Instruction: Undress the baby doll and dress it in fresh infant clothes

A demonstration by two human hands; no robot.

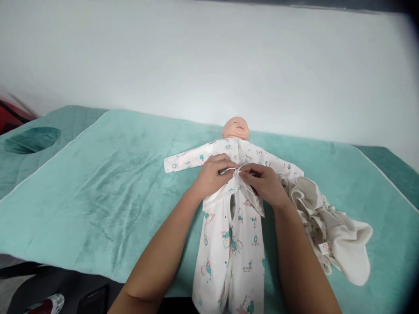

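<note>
A baby doll [236, 127] lies on its back, dressed in a white printed baby top [190, 160] and matching trousers [214, 244]. Over the doll's chest, my left hand [216, 174] pinches one end of a thin white tie string [231, 168]. My right hand [263, 181] meets it there, its fingers closed on the other side of the string. Between the two hands the string crosses in what looks like a loop or knot. The top's lower flap hangs loose below my right hand. Parts of the string are hidden by my fingers.
A crumpled cream cloth garment [340, 235] with a small tag lies right of the doll. Beneath everything spreads a green plush cover [98, 187], with a hole [32, 139] at far left. A white wall [196, 65] stands behind. A dark phone-like object [93, 301] is lower left.
</note>
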